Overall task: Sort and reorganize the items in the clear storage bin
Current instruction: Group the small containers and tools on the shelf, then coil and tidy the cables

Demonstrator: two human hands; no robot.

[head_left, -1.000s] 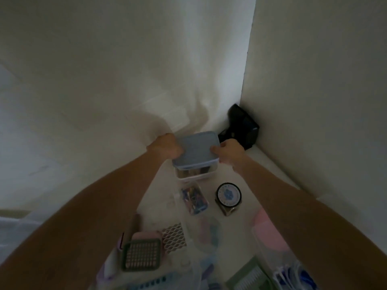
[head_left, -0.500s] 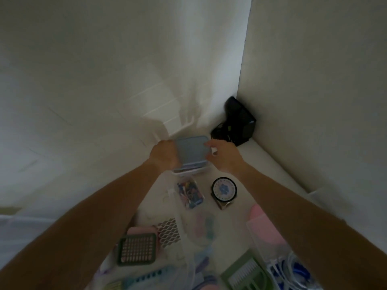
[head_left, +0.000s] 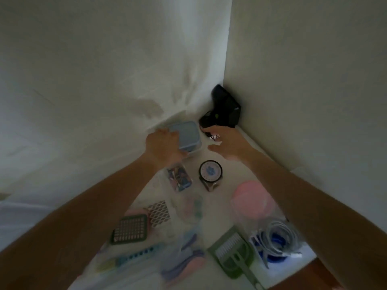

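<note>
Nearest, a green dustpan with brush (head_left: 232, 256) and a dark grid tray (head_left: 130, 229) lie on the white surface, with a round-lidded jar (head_left: 210, 172) farther on. Beyond it, the left hand (head_left: 165, 146) grips the blue-lidded container (head_left: 186, 136) by its left side near the wall. The right hand (head_left: 227, 143) hovers just beside it, fingers spread and holding nothing, before a black device (head_left: 225, 109) in the corner.

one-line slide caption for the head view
Left hand holds a blue-lidded container by the wall; right hand open beside it.
</note>
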